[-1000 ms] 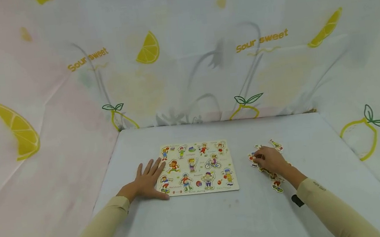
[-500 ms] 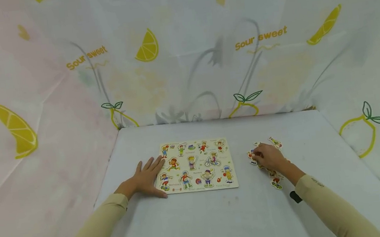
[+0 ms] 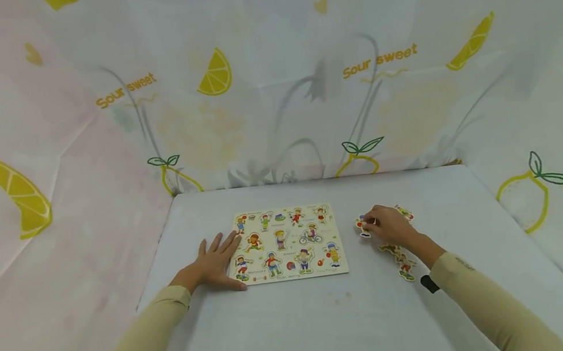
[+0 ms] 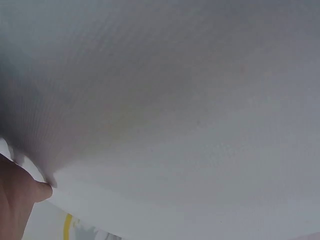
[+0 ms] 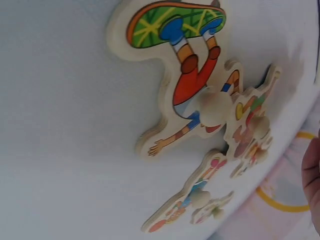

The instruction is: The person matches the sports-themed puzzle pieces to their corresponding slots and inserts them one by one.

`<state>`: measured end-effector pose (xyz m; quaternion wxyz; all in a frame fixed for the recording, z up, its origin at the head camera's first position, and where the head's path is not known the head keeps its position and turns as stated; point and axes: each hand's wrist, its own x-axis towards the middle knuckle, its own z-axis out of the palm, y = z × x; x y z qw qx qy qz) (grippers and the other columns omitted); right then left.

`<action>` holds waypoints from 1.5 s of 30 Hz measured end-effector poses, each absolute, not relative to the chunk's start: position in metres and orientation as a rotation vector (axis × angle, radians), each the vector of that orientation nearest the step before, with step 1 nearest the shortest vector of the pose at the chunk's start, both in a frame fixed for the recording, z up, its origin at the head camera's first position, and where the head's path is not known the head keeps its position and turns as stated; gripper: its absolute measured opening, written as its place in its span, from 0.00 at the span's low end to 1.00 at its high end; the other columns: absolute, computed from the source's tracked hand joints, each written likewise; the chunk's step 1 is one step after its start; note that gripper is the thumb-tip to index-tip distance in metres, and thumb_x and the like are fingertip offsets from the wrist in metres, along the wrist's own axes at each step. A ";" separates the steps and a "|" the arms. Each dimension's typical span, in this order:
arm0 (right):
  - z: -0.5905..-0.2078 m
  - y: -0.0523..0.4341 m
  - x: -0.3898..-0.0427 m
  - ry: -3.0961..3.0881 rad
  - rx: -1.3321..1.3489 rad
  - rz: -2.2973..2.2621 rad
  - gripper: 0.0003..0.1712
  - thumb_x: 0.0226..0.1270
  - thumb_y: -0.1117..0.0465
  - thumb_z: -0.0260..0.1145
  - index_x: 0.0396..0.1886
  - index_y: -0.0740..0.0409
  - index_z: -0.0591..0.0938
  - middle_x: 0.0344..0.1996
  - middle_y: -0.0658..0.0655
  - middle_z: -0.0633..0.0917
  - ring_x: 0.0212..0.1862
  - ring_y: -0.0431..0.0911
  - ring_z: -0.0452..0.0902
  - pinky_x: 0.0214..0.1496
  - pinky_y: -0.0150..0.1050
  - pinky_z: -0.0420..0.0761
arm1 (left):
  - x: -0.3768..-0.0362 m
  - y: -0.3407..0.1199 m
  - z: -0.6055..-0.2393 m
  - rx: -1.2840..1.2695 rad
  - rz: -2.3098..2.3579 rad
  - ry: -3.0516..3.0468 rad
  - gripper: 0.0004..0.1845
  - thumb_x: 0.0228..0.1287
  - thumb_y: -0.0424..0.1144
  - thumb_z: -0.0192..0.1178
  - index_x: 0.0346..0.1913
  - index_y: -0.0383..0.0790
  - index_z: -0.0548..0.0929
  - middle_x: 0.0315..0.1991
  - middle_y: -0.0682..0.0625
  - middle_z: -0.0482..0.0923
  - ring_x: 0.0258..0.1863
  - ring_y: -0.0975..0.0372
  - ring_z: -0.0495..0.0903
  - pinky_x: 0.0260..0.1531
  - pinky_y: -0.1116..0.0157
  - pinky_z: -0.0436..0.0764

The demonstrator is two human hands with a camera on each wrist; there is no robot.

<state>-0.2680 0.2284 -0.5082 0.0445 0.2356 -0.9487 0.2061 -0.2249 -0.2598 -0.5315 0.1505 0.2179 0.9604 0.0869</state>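
I read "Sour sweet" in orange lettering twice on the lemon-print backdrop cloth [image 3: 271, 84], tiny captions on the puzzle board [image 3: 286, 243] too small for me to read

The head view looks forward and down over the whole bench [image 3: 329, 320]. The left wrist view lies almost against the bench cloth. The right wrist view skims close past the loose puzzle pieces [image 5: 200, 95], shared with the head view.

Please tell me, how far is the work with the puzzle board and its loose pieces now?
No piece can be confirmed seated in the puzzle board. In hand: the right hand pinches one piece from the pile; the left hand rests flat on the board's edge. Left: several loose pieces beside the right wrist.
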 end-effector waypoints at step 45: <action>-0.534 0.157 -0.236 -2.936 0.871 0.734 0.07 0.63 0.60 0.71 0.38 0.57 0.89 0.30 0.46 0.82 0.29 0.34 0.70 0.30 0.29 0.71 | -0.223 -0.262 -0.548 0.601 0.334 2.762 0.74 0.37 0.81 0.63 0.80 0.45 0.40 0.81 0.42 0.32 0.78 0.37 0.31 0.67 0.30 0.27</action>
